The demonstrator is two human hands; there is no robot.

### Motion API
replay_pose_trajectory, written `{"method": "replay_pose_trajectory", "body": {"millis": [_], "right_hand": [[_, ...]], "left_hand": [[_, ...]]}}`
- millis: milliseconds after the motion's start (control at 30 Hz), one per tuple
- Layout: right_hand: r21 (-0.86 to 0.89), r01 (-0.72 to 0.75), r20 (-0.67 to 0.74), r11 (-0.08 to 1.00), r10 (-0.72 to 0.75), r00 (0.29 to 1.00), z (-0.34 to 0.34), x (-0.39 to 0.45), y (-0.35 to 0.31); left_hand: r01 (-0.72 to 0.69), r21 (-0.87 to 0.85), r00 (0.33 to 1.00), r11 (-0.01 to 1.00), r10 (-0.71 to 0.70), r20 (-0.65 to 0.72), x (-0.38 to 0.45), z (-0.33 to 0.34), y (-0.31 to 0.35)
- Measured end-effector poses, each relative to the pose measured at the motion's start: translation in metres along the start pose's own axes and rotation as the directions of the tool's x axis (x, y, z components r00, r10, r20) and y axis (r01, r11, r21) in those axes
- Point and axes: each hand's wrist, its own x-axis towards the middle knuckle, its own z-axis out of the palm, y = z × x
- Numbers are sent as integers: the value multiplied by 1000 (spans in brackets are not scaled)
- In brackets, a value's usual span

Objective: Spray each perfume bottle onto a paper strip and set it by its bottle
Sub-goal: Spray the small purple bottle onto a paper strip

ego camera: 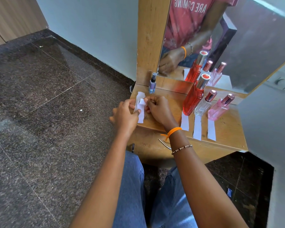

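My left hand [125,115] and my right hand [158,109] both pinch a small bundle of white paper strips [140,106] over the left end of the wooden shelf [227,129]. A small blue spray bottle [152,83] stands just behind the strips, with no strip beside it. To the right stand a tall red bottle [194,96], a clear bottle [205,104] and a pink bottle [220,108]. In front of each lies one white strip: the red bottle's strip [185,121], the clear bottle's strip [197,128] and the pink bottle's strip [211,130].
A mirror [237,38] in a wooden frame rises behind the shelf and repeats the bottles and my hand. A grey wall [270,116] closes the right side. Dark granite floor [48,96] lies to the left; a metal drawer handle [164,143] sits under the shelf edge.
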Motion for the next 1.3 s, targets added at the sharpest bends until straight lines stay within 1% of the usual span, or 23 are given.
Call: {"method": "replay_pose_trajectory", "body": {"millis": [67, 100, 233, 333, 467, 533, 633, 667, 700, 733, 800, 867, 967, 1067, 1133, 1200, 1300], "right_hand": [[99, 16, -111, 995, -5, 994, 1, -1, -2], [152, 31, -157, 988, -6, 988, 1, -2, -4], [303, 116, -261, 946, -34, 965, 1, -6, -16], [330, 198, -334, 923, -82, 939, -2, -9, -23], [365, 227, -368, 903, -84, 926, -7, -17, -24], [351, 220, -360, 910, -86, 929, -9, -25, -21], [297, 217, -339, 930, -110, 934, -11, -39, -13], [278, 221, -332, 935, -122, 935, -12, -44, -10], [260, 229, -321, 938, -140, 937, -13, -49, -7], [241, 242, -306, 940, -163, 938, -13, -54, -4], [193, 269, -276, 944, -211, 938, -15, -63, 0], [189, 280, -276, 941, -223, 935, -16, -69, 4], [251, 196, -300, 948, -117, 947, -21, -70, 8], [238, 97, -282, 966, -27, 959, -23, -65, 12], [198, 46, -287, 979, 13, 958, -23, -61, 14], [129, 5, -323, 992, 38, 946, -24, -59, 16], [-33, -42, -352, 999, 28, 936, -27, -53, 20]], "left_hand": [[6, -23, 1000, 1000, -7, -23, -1, 1, 2], [5, -8, 1000, 1000, -6, -28, -2, 1, 3], [-24, 117, 1000, 993, 23, 9, -2, 2, 6], [-31, 221, 997, 975, 16, 71, 0, 2, 7], [-19, 252, 994, 968, -8, 106, 4, 2, 9], [-28, 235, 997, 972, 9, 83, 2, 2, 10], [-121, 140, 988, 983, 132, -76, -6, -1, 15], [-149, 86, 982, 985, 158, -105, -8, -2, 18], [-155, 1, 983, 988, 154, -98, -10, -2, 23], [-140, -114, 989, 984, 133, -60, -11, -2, 28], [-68, -329, 995, 942, 87, 43, -14, -2, 36], [-26, -407, 994, 913, 67, 88, -15, 1, 37], [10, -443, 989, 896, 57, 137, -15, 6, 33], [6, -422, 981, 906, 75, 176, -14, 11, 33], [19, -397, 976, 918, 69, 206, -14, 14, 34], [56, -346, 966, 937, 36, 256, -15, 15, 34], [58, -249, 958, 967, 17, 287, -19, 15, 35]]}}
